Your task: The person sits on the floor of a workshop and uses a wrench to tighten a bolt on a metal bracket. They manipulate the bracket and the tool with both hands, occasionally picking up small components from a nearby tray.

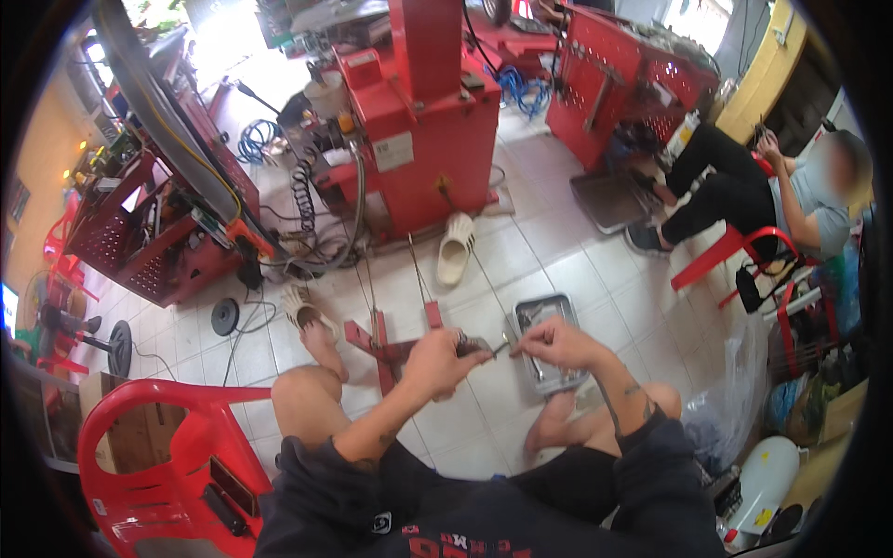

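Both of my hands meet in front of me, above the tiled floor. My left hand [441,364] is closed round a dark metal part [474,343], with a short, thin dark piece sticking out toward the right hand; its exact kind is too small to make out. Close by, my right hand [561,345] pinches thumb and fingers together near the tip of that piece. Whatever those fingers hold is too small to name. Partly behind the right hand, a grey metal tray [566,380] on the floor holds several slender metal pieces.
A red machine [423,177] stands ahead, with a pale clog [455,249] before it. Red metal legs [377,346] lie near my left hand. A red plastic chair [167,400] is at the left. At the right, a person [800,195] sits on a red chair.
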`<state>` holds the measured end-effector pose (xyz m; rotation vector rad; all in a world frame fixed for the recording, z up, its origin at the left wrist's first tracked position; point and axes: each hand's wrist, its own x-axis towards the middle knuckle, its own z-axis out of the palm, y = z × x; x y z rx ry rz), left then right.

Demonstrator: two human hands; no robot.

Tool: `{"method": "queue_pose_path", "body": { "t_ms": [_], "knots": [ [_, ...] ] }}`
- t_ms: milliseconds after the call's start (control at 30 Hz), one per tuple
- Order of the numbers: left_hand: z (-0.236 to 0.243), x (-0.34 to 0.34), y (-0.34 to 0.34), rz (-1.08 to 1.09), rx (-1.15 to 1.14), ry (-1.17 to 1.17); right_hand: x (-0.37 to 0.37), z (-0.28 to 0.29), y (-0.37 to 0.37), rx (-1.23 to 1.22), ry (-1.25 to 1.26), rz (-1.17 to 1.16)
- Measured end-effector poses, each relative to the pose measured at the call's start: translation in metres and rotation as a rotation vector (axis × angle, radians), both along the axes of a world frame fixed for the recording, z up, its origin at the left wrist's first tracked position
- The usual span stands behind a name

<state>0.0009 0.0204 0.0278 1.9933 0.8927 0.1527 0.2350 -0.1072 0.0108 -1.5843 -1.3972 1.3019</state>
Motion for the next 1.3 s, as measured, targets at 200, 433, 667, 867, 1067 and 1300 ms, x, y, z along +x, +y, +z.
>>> {"method": "queue_pose_path", "body": {
  "t_ms": [200, 433, 667, 867, 1067, 1300],
  "knots": [
    [-0.012, 0.004, 0.002, -0.037, -0.015, -0.099, -0.002, 0.013, 0.008, -0.073, 0.185, 0.005],
    [-0.008, 0.006, 0.000, -0.075, -0.057, -0.050, -0.006, 0.010, 0.004, -0.036, 0.195, 0.002],
    [-0.007, 0.007, -0.003, -0.115, -0.081, -0.114, -0.001, 0.004, 0.009, -0.165, -0.009, -0.024],
    [-0.008, 0.009, -0.004, -0.102, -0.096, -0.123, -0.003, 0.018, 0.002, -0.135, -0.211, 0.046],
    [-0.013, 0.005, 0.000, -0.081, -0.001, -0.086, -0.006, 0.020, 0.002, 0.043, 0.026, 0.076],
    [0.008, 0.007, -0.001, -0.101, -0.064, 0.081, -0.005, 0.024, 0.004, -0.173, 0.002, 0.008]
  ]
}}
